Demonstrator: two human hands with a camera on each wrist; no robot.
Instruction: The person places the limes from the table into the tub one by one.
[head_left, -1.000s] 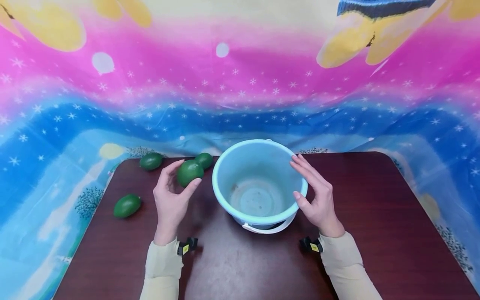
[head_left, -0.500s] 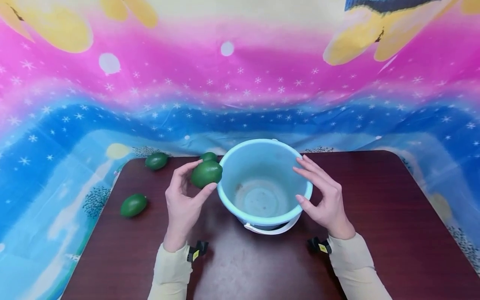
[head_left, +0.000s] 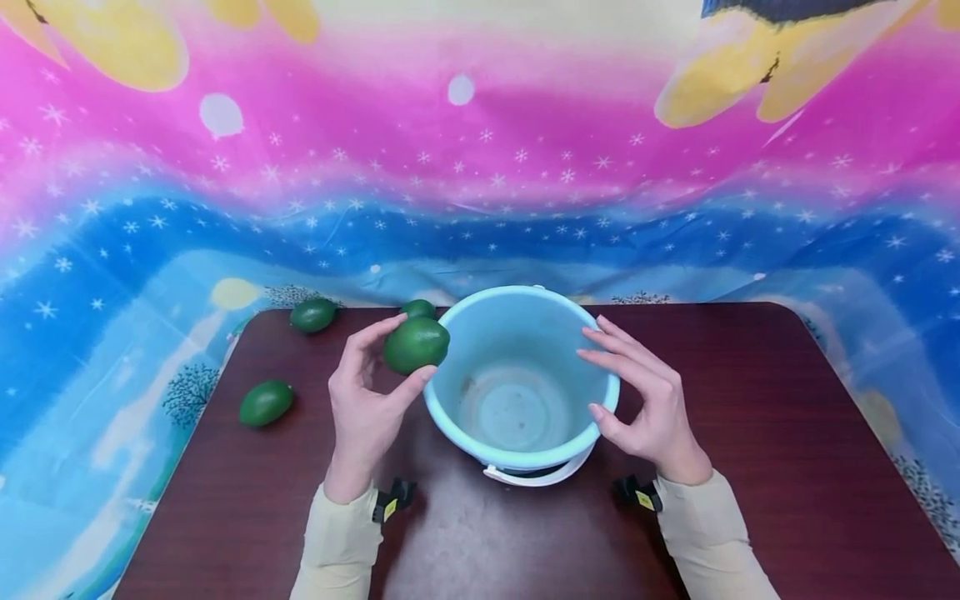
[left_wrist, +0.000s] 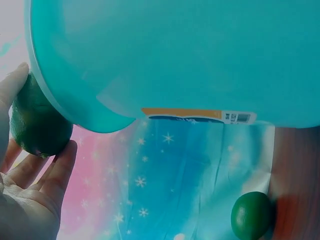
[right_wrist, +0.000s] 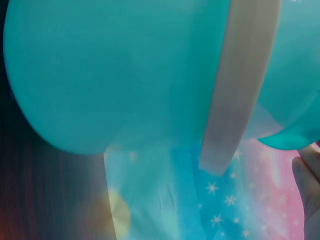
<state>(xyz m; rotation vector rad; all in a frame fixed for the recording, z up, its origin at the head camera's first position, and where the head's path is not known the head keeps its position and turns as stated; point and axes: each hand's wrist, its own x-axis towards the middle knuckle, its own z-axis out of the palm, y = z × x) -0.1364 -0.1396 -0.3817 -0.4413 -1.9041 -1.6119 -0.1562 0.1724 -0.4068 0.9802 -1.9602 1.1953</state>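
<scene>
My left hand (head_left: 367, 400) grips a green lime (head_left: 417, 345) between thumb and fingers, at the left rim of a light blue bucket (head_left: 480, 446). In the left wrist view the held lime (left_wrist: 39, 120) overlaps the bucket's rim, and part of the hand is cut off. My right hand (head_left: 652, 400) is at the bucket's right rim, fairly straight fingers reaching over it and thumb at the edge. Only a bit of that hand (right_wrist: 310, 185) shows in the right wrist view. Nothing lies inside the bucket except stains on its bottom.
Several more limes are on the dark brown table (head_left: 750, 467): one lime (head_left: 266, 403) at the left, another lime (head_left: 312, 315) at the back left, and a third lime (head_left: 417, 308) behind the held one. The bucket's white handle (head_left: 540, 477) hangs in front. A patterned cloth (head_left: 480, 183) surrounds the table.
My left hand has carried the lime to the right, up to the bucket's rim. The bucket's near rim sits slightly lower in view, and the right hand's fingers reach a little farther over it.
</scene>
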